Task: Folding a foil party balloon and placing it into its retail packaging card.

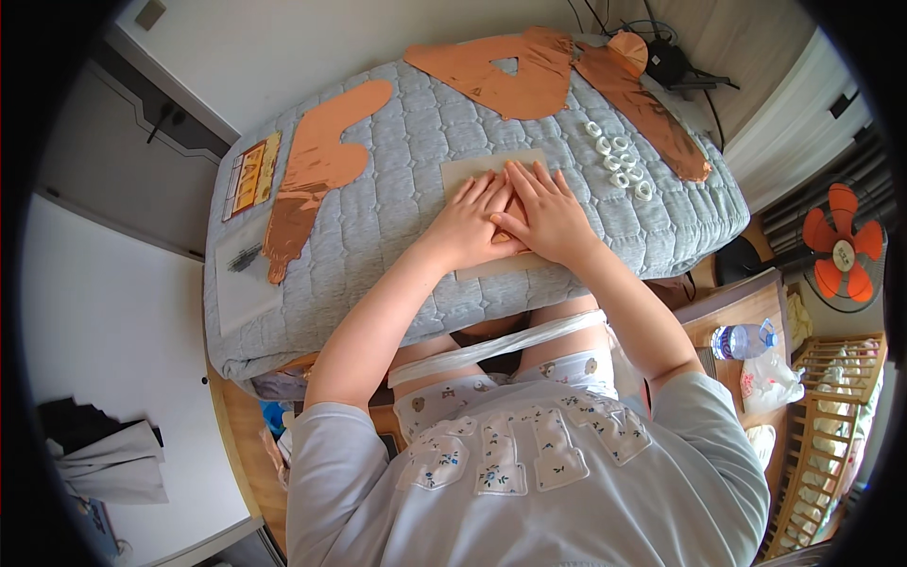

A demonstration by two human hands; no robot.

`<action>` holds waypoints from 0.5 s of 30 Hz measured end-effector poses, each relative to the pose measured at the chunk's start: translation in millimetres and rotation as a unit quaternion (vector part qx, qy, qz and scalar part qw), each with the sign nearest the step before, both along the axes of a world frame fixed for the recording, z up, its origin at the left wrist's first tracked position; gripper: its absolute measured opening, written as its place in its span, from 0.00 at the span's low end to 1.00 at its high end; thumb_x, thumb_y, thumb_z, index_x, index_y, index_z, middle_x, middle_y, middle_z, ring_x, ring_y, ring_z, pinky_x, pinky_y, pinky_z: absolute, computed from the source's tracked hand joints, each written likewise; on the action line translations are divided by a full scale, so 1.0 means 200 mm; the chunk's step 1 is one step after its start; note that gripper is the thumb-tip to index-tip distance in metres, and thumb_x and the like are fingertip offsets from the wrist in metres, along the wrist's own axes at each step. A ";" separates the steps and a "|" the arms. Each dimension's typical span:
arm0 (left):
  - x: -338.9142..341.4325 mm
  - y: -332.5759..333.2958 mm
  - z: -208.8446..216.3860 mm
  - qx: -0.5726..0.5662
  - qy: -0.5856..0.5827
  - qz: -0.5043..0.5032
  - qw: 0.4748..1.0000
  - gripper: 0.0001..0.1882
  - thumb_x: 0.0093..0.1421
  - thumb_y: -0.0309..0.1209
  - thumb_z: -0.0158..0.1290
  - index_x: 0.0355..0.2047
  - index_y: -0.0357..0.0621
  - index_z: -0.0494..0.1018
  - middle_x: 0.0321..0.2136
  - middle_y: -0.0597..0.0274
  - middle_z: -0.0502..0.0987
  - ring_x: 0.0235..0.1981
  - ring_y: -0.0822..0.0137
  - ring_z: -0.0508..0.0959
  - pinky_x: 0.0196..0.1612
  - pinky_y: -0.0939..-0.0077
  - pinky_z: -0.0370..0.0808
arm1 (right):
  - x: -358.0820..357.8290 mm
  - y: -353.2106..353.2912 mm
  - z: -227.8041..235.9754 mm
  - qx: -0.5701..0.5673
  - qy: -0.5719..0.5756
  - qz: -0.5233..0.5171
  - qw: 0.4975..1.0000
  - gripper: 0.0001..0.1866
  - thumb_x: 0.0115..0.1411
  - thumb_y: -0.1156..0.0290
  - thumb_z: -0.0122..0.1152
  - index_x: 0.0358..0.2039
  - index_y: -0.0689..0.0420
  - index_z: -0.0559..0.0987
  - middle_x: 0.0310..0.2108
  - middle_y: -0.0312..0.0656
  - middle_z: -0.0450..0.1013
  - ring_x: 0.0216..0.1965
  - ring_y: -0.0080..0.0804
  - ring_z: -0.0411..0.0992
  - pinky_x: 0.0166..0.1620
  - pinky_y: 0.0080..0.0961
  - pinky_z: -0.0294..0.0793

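Observation:
My left hand (pixel 470 227) lies with its fingers stretched out on a beige sheet (pixel 463 170) on the bed. My right hand (pixel 551 215) is pressed flat beside it, fingers spread, its thumb and fingertips meeting those of the left. Under both palms is a small orange-copper piece (pixel 515 206), mostly hidden, so its kind cannot be made out. Left of the hands lies a flat, curved copper foil balloon (pixel 326 146). Beyond them is a wide copper foil piece (pixel 472 76) with a hole in it. To the right are several small white rings or rolls (pixel 619 163).
Another copper foil strip (pixel 652 118) lies along the bed's right side. A printed card (pixel 251 177) and a clear bag (pixel 248 283) are at the left edge of the grey quilted mattress (pixel 406 217). An orange-bladed fan (pixel 844 250) and a water bottle (pixel 742 340) stand right.

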State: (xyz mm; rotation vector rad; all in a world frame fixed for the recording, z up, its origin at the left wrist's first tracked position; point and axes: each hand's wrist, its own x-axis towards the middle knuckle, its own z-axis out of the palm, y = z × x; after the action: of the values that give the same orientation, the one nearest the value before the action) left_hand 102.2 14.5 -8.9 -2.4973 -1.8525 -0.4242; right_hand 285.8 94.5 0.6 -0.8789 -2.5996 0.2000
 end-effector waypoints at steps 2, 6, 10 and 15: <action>-0.01 -0.01 -0.01 -0.005 -0.034 0.006 0.999 0.55 0.61 0.61 0.58 0.76 0.39 0.50 0.75 0.44 0.52 0.77 0.46 0.51 0.77 0.46 0.47 | 0.01 0.00 0.01 -0.008 0.001 0.007 1.000 0.49 0.67 0.29 0.46 0.74 0.55 0.60 0.72 0.48 0.62 0.75 0.51 0.53 0.75 0.52 0.48; 0.00 -0.06 0.01 0.019 -0.007 0.042 0.999 0.58 0.59 0.64 0.59 0.76 0.38 0.49 0.76 0.44 0.51 0.77 0.48 0.50 0.77 0.46 0.46 | 0.01 0.01 -0.01 -0.007 -0.005 0.010 1.000 0.50 0.66 0.29 0.46 0.75 0.54 0.58 0.72 0.47 0.61 0.75 0.53 0.53 0.75 0.56 0.46; -0.04 -0.13 0.03 -0.020 -0.015 0.103 0.994 0.61 0.55 0.69 0.59 0.73 0.33 0.53 0.75 0.42 0.53 0.77 0.50 0.50 0.78 0.47 0.44 | 0.01 0.01 -0.02 0.000 -0.004 0.012 1.000 0.49 0.66 0.29 0.47 0.75 0.53 0.58 0.73 0.47 0.60 0.75 0.53 0.52 0.75 0.58 0.46; -0.10 -0.15 0.06 -0.052 -0.025 0.095 0.994 0.68 0.48 0.76 0.58 0.73 0.35 0.55 0.75 0.47 0.54 0.77 0.51 0.51 0.78 0.46 0.42 | 0.01 -0.01 0.01 -0.008 -0.033 0.003 0.999 0.49 0.66 0.31 0.50 0.76 0.52 0.56 0.74 0.45 0.59 0.77 0.52 0.49 0.76 0.58 0.41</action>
State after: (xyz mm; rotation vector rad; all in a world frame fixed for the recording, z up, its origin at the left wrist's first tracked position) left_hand 81.3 -14.6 3.9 -2.3616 -2.1606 -0.3972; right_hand 287.9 92.6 1.9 -0.8987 -2.6654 0.1969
